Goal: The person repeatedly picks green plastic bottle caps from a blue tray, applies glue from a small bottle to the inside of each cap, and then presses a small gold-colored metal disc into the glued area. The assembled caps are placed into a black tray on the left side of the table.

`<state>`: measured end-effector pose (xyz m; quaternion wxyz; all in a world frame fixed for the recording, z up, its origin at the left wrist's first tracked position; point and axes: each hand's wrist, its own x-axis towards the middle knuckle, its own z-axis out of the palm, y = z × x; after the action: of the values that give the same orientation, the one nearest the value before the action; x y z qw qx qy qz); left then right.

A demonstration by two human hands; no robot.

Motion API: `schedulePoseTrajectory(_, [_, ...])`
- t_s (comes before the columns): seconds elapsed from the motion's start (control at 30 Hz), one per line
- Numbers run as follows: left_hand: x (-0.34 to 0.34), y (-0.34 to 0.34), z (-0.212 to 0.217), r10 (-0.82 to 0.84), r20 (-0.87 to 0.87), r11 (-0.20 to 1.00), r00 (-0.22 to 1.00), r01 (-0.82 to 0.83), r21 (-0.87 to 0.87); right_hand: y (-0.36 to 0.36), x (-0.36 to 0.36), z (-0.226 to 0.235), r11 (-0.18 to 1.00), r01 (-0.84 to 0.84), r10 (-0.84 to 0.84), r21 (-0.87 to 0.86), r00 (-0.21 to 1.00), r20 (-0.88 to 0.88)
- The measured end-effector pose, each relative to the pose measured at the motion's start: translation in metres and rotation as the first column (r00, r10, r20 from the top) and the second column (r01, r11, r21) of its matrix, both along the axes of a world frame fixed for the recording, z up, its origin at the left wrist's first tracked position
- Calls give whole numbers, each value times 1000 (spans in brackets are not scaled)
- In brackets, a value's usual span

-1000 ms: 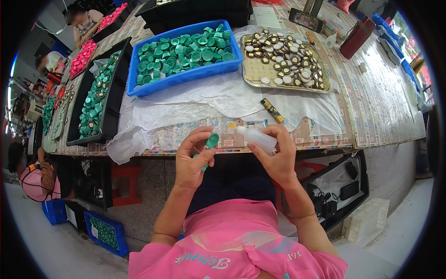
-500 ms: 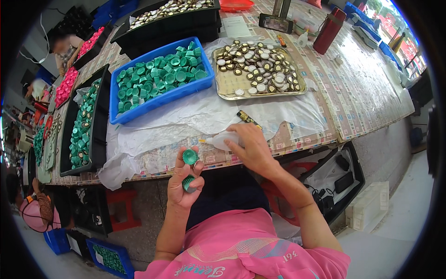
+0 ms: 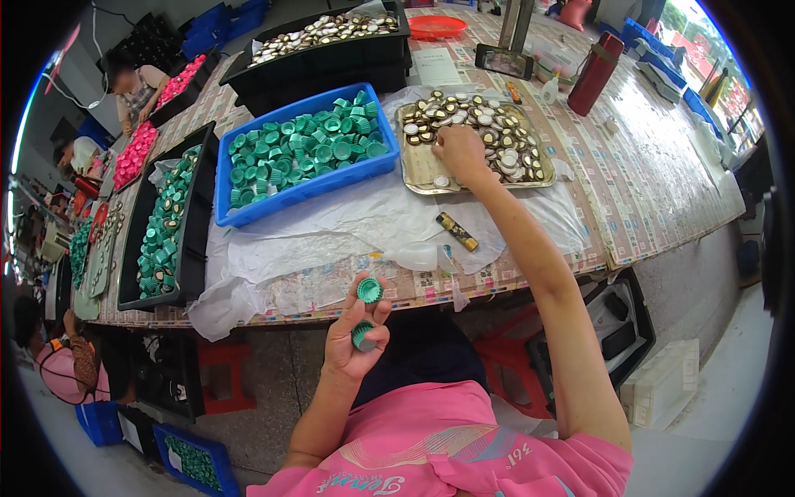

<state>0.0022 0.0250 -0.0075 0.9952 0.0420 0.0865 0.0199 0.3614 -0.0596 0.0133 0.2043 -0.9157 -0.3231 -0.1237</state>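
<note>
My left hand [image 3: 354, 335] is closed around two small green fluted cups, an upper one [image 3: 369, 290] and a lower one [image 3: 362, 335], their hollow sides showing. Over at the metal tray [image 3: 431, 189], my right hand [image 3: 462, 155] reaches down with bent fingers among small round dark-and-white discs [image 3: 512, 149]. Its fingertips are partly hidden, so what they pinch cannot be made out. A whitish translucent squeeze bottle [image 3: 414, 257] lies on the white sheet [image 3: 323, 253] near the table's front edge. Beside it is a black-and-gold tube [image 3: 457, 231].
Left of the tray stands a blue bin [image 3: 294, 192] of green cups. Black crates [image 3: 315, 73] [image 3: 170, 294] hold discs and filled cups. A red flask [image 3: 595, 74], a phone [image 3: 503, 60] and a small white bottle [image 3: 550, 89] stand farther back. Another person [image 3: 137, 95] sits far left.
My right hand has let go of the squeeze bottle, leaving it on the table, and moved forward to the disc tray. My left hand still holds both green cups.
</note>
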Motion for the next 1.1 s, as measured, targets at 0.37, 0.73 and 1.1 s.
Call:
schedulePoseTrajectory(0.37, [-2, 0, 0, -54, 185, 994, 981, 71, -88, -12, -7, 8, 989, 6, -18, -146, 997, -80])
schedulePoseTrajectory(0.73, [-13, 0, -5, -16, 80, 1000, 997, 18, -14, -38, -140, 39, 801, -311, 497, 512, 822, -277])
schedulePoseTrajectory(1.1, [-8, -5, -2, -54, 30, 963, 998, 44, 267, -63, -247, 35, 676, -469, 663, 569, 723, -192])
